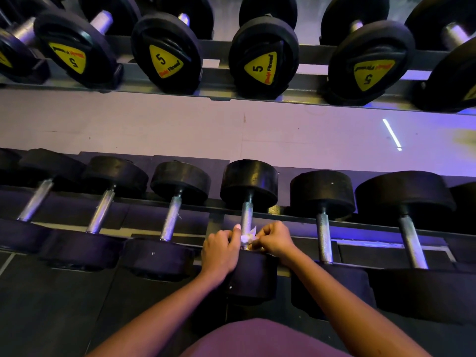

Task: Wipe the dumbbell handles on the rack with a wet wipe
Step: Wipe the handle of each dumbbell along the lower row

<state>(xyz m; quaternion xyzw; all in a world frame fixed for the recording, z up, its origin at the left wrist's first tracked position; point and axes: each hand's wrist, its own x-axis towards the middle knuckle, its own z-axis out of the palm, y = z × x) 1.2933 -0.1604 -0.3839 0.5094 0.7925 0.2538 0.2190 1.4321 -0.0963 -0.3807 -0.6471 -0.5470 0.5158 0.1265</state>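
Both hands, left (221, 249) and right (275, 239), pinch a white wipe (246, 237) round a handle (247, 215) at the rack's (296, 219) front edge, above dark floor (51, 305).

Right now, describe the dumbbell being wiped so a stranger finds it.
Start at the lower rack. The dumbbell sits near its middle. It alone has the left hand, right hand and a white wipe at its handle.
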